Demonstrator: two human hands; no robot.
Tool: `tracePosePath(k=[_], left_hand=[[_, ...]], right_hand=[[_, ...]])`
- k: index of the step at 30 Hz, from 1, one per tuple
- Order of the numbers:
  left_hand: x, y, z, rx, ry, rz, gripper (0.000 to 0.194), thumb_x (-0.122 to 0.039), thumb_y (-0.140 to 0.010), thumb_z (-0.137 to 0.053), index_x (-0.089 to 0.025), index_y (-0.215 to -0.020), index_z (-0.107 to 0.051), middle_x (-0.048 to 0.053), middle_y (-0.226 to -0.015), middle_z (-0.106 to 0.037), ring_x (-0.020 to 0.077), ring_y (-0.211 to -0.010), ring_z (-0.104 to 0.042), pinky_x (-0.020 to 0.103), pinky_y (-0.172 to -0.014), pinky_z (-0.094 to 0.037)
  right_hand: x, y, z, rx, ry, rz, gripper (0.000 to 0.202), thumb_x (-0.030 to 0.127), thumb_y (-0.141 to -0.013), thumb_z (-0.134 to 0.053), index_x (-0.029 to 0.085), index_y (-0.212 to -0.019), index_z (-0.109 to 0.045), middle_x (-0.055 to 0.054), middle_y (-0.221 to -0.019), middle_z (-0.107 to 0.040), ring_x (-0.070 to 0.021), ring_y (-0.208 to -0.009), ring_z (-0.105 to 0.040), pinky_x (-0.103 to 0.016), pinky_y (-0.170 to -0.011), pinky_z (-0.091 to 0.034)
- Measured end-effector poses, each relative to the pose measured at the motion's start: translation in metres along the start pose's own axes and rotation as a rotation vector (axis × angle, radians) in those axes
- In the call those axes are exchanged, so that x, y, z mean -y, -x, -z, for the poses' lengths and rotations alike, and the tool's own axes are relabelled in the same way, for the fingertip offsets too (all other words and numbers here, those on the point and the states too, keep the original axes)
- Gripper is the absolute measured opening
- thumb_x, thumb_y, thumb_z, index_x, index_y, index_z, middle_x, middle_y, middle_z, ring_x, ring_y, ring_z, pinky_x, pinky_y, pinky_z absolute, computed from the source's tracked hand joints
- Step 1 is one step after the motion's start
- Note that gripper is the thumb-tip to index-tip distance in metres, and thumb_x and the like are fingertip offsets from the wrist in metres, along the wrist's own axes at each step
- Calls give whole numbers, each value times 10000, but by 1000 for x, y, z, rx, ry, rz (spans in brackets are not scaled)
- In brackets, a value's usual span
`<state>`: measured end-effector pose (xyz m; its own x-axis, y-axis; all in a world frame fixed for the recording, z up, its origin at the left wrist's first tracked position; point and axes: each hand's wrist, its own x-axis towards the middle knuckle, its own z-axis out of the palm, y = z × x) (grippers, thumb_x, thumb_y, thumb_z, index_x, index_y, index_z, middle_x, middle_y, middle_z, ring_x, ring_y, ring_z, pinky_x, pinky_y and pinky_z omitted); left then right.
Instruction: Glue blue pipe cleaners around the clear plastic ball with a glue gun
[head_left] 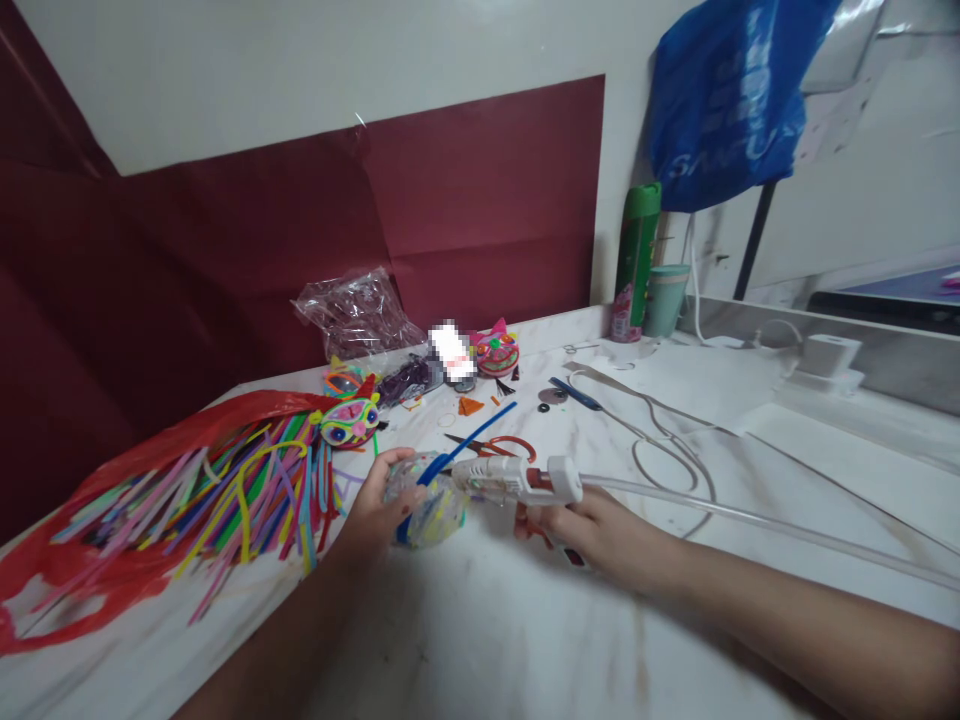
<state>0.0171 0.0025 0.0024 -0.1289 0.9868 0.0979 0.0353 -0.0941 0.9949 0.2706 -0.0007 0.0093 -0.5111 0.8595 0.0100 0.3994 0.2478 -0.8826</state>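
Observation:
My left hand (386,500) is closed around a rounded, clear-looking craft piece (442,515) with yellow and green patches. A blue paper strip (480,430) lies across that piece, one end sticking up to the right. My right hand (574,525) grips the handle of a white hot glue gun (495,478). The gun's nozzle points left and meets the piece near the strip; whether it touches cannot be seen. A long translucent glue stick (720,515) runs out of the gun's back. Orange-handled scissors (510,447) lie just behind the gun.
Many coloured paper strips (247,490) lie on a red plastic bag (82,590) at left, beside a decorated face piece (349,420). Behind are a pink face piece (495,350) and clear plastic wrap (360,310). At right are a cable (675,440), a green spray can (637,265) and a cup (666,300).

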Motion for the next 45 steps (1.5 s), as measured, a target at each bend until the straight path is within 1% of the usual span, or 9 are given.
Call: tracePosePath(k=[3,8,16,21,24,27,32,41,45], left_hand=[[-2,2,-2,2,-5,13,595,-380,-584,-759,-212,-1093,-500,45,-943,-634,214,-751,-624,289,-637,-476],[-3,3,-2,5,-8,1,564,-358,-608,-750,-206,-1090,-499,33,-891,-635,211,-764,-618,282,-649,-476],[3,0,3,27,17,13,583,-371,-618,-749,-226,-1113,-478,27,-948,-616,199,-759,-617,278,-645,-477],[-1,1,-1,11,7,21,595,-385,-598,-745,-219,-1107,-485,29,-941,-622,198,-737,-615,287,-638,-473],[-3,2,-2,2,-12,12,583,-372,-596,-742,-215,-1098,-490,33,-940,-627,203,-754,-615,288,-652,-470],[-4,2,-3,2,-10,29,583,-350,-586,-748,-210,-1087,-486,32,-912,-630,204,-746,-615,282,-644,-466],[-4,2,-2,1,6,15,593,-372,-599,-748,-206,-1101,-479,34,-927,-616,198,-742,-610,284,-642,-469],[-3,3,-2,-11,-1,7,576,-355,-607,-741,-200,-1104,-496,41,-937,-626,194,-737,-615,273,-625,-473],[-4,3,-3,-6,5,16,589,-343,-587,-752,-194,-1096,-496,39,-915,-633,196,-733,-617,274,-624,-480]], right_hand=[[0,1,-1,-8,24,30,348,381,-846,-405,172,-835,-683,-51,-811,-643,-175,-717,-554,-258,-626,-453],[-1,1,-1,-20,29,-30,370,400,-850,-403,162,-866,-686,-59,-822,-657,-189,-724,-573,-269,-622,-464],[1,3,-1,-50,56,-27,336,378,-850,-432,176,-851,-700,-55,-834,-684,-199,-733,-590,-274,-635,-467],[0,2,-2,-27,40,21,328,357,-839,-423,178,-839,-698,-48,-806,-671,-184,-710,-581,-256,-606,-462],[0,2,-2,-33,44,-15,358,386,-845,-401,174,-858,-689,-49,-790,-651,-178,-683,-567,-253,-572,-448],[0,2,-2,-28,44,-39,377,409,-843,-396,164,-869,-681,-52,-781,-642,-184,-684,-564,-263,-586,-450],[1,1,-1,-22,57,17,353,389,-846,-400,174,-843,-680,-54,-827,-655,-187,-710,-567,-264,-617,-454],[0,3,-3,-13,53,25,355,373,-859,-392,167,-867,-681,-59,-848,-660,-186,-720,-569,-260,-610,-453],[1,2,-3,-12,33,-29,368,381,-857,-386,156,-871,-676,-62,-832,-651,-187,-718,-566,-267,-623,-460]])
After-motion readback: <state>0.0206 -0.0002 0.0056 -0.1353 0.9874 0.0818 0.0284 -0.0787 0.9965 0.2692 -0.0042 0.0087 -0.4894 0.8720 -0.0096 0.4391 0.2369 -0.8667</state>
